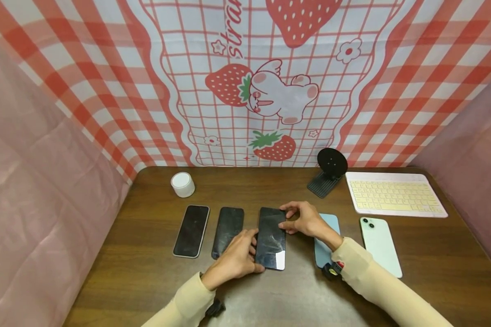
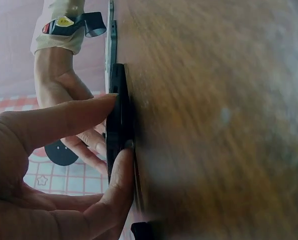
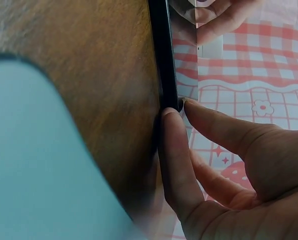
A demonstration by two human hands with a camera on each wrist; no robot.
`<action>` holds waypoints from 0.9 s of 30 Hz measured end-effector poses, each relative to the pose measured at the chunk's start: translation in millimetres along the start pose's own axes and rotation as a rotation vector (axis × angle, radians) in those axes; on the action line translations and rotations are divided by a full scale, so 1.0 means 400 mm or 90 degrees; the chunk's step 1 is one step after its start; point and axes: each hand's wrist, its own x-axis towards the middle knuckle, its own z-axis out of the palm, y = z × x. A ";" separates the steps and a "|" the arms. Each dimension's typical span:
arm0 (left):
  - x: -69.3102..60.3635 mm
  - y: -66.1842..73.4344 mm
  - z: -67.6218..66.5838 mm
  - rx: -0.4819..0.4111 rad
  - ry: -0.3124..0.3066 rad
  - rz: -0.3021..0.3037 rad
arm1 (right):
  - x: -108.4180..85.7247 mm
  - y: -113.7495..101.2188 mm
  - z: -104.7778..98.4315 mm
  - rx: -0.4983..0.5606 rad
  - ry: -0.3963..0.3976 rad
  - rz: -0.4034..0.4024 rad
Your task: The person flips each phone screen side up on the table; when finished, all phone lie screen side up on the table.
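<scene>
Roughly midway between the tabletop's (image 1: pixel 127 254) side edges, my left hand (image 1: pixel 237 256) and right hand (image 1: pixel 306 220) pinch the middle phone (image 1: pixel 270 236), not yet released, while the white-framed phone (image 1: pixel 191 231), black phone (image 1: pixel 230 225), blue phone (image 1: pixel 322 254) and mint phone (image 1: pixel 382 245) already lie in a row.

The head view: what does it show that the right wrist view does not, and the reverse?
Only the head view shows the keyboard, the black stand and the pale green phone. Only the right wrist view shows the dark side edge of the middle phone up close. Both show that phone, the blue phone, the checked cloth, the left hand and the right hand.
</scene>
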 end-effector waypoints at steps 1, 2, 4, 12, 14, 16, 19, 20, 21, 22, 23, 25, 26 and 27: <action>0.000 0.001 0.000 0.010 0.002 -0.003 | 0.000 0.000 0.000 0.001 -0.001 -0.001; 0.001 0.001 0.000 0.020 0.003 -0.008 | -0.001 -0.001 -0.001 0.002 -0.002 0.000; 0.003 0.003 0.000 0.037 0.000 -0.020 | -0.001 -0.001 -0.002 0.001 -0.002 0.000; 0.006 0.009 -0.003 0.063 -0.014 -0.024 | -0.002 0.004 -0.005 -0.012 -0.003 -0.009; 0.005 0.008 -0.002 0.063 -0.018 -0.023 | -0.003 0.006 -0.006 -0.014 -0.005 -0.008; 0.005 0.009 -0.002 0.058 -0.023 -0.023 | -0.005 0.008 -0.007 -0.016 -0.011 -0.012; 0.006 0.010 -0.003 0.048 -0.026 -0.024 | -0.009 0.009 -0.009 -0.014 -0.018 -0.017; 0.006 0.011 -0.003 0.044 -0.028 -0.025 | -0.010 0.009 -0.009 -0.012 -0.021 -0.018; 0.007 0.011 -0.004 0.044 -0.028 -0.026 | -0.010 0.009 -0.009 -0.010 -0.022 -0.020; 0.007 0.011 -0.004 0.043 -0.028 -0.026 | -0.011 0.009 -0.009 -0.008 -0.022 -0.022; 0.007 0.012 -0.004 0.043 -0.028 -0.025 | -0.011 0.009 -0.009 -0.007 -0.024 -0.026; 0.008 0.012 -0.005 0.044 -0.027 -0.023 | -0.011 0.009 -0.009 -0.004 -0.025 -0.026; 0.008 0.012 -0.005 0.045 -0.027 -0.022 | -0.011 0.009 -0.009 -0.001 -0.024 -0.023; 0.008 0.013 -0.005 0.045 -0.027 -0.021 | -0.011 0.009 -0.009 -0.001 -0.027 -0.025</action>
